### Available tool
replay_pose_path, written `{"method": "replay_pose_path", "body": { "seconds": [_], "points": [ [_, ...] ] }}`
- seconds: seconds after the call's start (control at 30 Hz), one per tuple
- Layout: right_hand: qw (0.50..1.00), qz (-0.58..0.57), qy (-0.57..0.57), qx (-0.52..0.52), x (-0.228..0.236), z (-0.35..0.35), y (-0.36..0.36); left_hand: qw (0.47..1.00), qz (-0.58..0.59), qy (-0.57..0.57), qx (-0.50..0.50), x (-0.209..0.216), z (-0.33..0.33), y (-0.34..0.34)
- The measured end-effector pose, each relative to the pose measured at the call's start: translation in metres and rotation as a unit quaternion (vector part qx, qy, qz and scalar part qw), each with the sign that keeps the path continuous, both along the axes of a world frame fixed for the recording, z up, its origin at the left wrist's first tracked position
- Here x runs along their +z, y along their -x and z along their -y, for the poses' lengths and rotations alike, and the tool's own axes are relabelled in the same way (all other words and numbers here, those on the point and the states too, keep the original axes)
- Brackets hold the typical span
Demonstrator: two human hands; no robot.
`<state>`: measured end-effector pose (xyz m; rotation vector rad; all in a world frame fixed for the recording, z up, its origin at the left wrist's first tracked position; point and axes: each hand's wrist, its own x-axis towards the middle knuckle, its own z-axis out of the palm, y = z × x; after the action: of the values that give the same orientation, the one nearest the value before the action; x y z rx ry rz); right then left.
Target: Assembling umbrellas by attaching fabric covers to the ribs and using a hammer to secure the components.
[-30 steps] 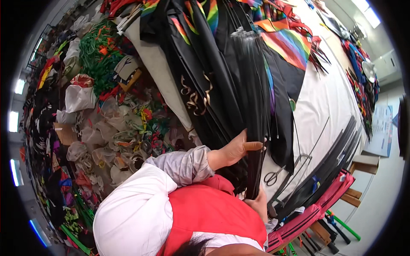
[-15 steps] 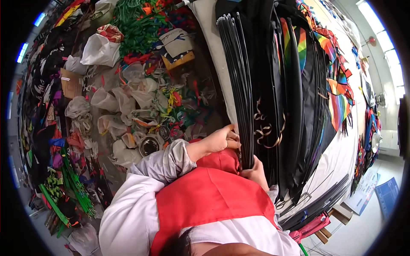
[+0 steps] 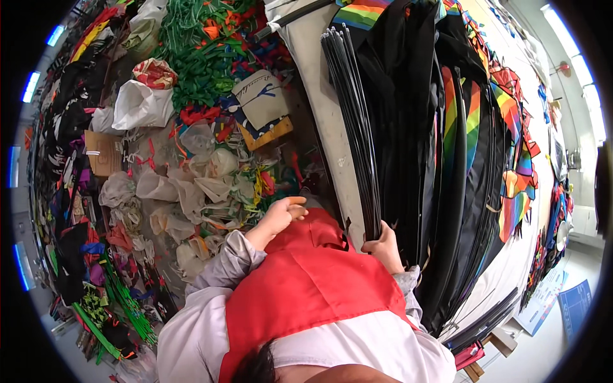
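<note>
A bundle of long thin black rods (image 3: 357, 127) lies lengthwise along the left edge of the white-covered table (image 3: 341, 159). My right hand (image 3: 383, 247) is closed around its near end. My left hand (image 3: 280, 216) hovers to the left of the rods, over my red apron (image 3: 306, 274), apart from the bundle. Its fingers are loosely bent and separated, with nothing visible in them. Just right of the rods lie long black fabric pieces (image 3: 408, 127), some with rainbow-striped panels (image 3: 474, 121).
More rainbow fabric (image 3: 514, 217) lies along the table's right part. On the floor to the left are plastic bags (image 3: 169, 185), green strips (image 3: 198, 64), a white sack (image 3: 145, 105) and a cardboard box (image 3: 105, 153). Dark rods (image 3: 488, 319) lie at the near right.
My left hand has moved left, away from the near end of the rods. My right hand still grips them. The curled pale ribbons beside the bundle no longer show, and the view has shifted slightly.
</note>
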<state>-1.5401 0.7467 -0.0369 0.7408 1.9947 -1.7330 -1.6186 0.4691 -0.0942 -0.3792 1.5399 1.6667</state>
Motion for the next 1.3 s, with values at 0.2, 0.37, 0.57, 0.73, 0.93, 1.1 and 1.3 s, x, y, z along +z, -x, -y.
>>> {"method": "replay_pose_path", "body": {
  "seconds": [0.2,0.37,0.57,0.73,0.93,1.1,1.3],
  "points": [
    [1.0,0.011,0.013,0.001,0.003,-0.013,0.113,0.949,-0.098,0.3,-0.007,-0.053,0.084,0.073],
    [1.0,0.021,-0.011,0.014,0.0,-0.023,0.163,0.91,-0.074,0.405,-0.058,-0.061,0.103,0.121],
    [0.997,-0.006,-0.079,0.006,0.002,-0.021,0.183,0.89,-0.139,0.394,-0.181,-0.065,0.052,0.227],
    [0.987,-0.018,-0.154,-0.053,0.011,-0.005,0.185,0.855,-0.255,0.384,-0.237,-0.041,-0.02,0.367],
    [0.98,-0.037,-0.115,-0.159,-0.014,0.02,0.235,0.792,-0.397,0.428,-0.179,-0.083,-0.078,0.598],
    [0.981,0.02,-0.09,-0.168,-0.041,0.035,0.33,0.711,-0.457,0.531,-0.058,-0.154,-0.066,0.829],
    [0.967,0.149,-0.045,-0.201,-0.083,0.052,0.409,0.674,-0.398,0.611,-0.119,-0.233,-0.051,1.012]
  ]
}}
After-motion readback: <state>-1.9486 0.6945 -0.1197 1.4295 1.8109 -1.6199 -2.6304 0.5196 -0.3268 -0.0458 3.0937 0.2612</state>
